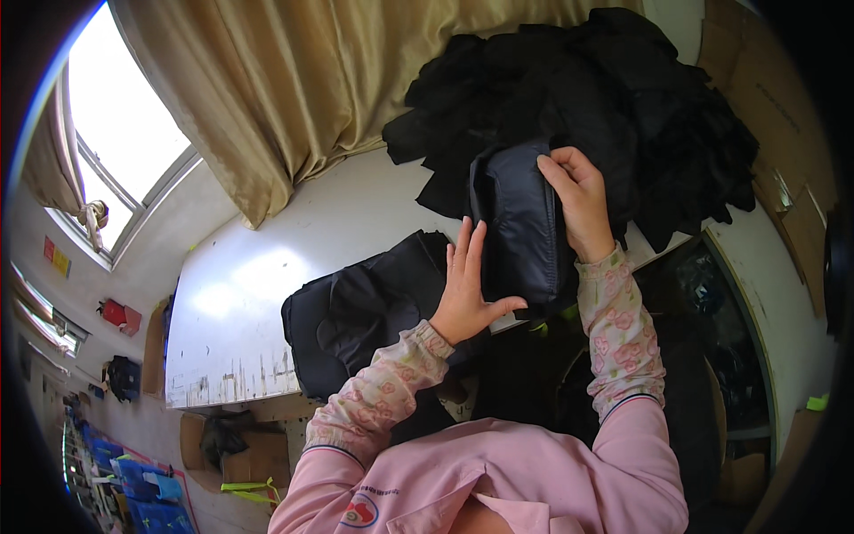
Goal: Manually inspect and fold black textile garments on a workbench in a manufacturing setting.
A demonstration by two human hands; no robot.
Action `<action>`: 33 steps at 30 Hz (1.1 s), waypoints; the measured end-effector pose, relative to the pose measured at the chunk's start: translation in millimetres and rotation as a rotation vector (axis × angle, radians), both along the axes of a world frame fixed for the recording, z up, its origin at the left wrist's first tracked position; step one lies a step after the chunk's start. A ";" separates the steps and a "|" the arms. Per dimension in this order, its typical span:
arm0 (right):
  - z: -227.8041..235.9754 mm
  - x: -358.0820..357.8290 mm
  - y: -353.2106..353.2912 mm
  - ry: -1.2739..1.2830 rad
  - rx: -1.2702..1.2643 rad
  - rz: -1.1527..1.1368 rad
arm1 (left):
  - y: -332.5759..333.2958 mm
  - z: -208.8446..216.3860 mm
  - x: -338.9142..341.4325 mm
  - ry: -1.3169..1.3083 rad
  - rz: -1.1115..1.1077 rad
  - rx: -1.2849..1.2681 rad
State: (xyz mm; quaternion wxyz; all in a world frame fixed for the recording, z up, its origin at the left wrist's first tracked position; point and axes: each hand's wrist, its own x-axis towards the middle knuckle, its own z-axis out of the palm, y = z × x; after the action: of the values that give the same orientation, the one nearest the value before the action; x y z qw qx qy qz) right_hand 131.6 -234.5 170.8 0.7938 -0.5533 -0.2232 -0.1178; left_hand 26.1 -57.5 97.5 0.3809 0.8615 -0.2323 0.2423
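Note:
A dark navy, shiny fabric piece (523, 227), shaped like a flat pouch with a seam along its right side, is held upright in front of me. My right hand (580, 191) grips its upper right edge between thumb and fingers. Against its lower left side rests my left hand (469, 289), fingers stretched out and thumb spread across the bottom. Whether the piece has an opening, I cannot tell. Just left of my left hand lies a stack of folded black fabric pieces (360, 307) on the white table (231, 307).
A large heap of black fabric pieces (569, 89) covers the far right of the table. Gold curtains (240, 80) hang behind it. Cardboard (783, 133) stands at the right. Below the table's left part is an open cardboard box (258, 467) with a black bag.

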 end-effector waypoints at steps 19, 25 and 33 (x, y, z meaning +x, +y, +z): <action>-126.7 -70.3 -11.5 -0.033 -0.999 0.916 | 58.3 -75.7 25.3 1.207 -0.523 -0.979; -204.9 -95.1 -14.8 -0.070 -1.001 0.174 | 38.2 -104.7 -3.7 1.209 -0.475 -0.566; -270.1 -115.2 12.0 0.106 -0.603 -0.154 | 16.3 -132.4 -18.7 1.170 -0.431 -0.434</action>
State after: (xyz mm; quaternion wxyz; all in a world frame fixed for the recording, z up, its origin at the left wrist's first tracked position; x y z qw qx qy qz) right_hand 16.3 -222.5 -99.3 0.5931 -0.7845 -0.1638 -0.0770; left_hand 7.4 -41.2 -34.9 0.6493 0.6888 -0.1002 -0.3064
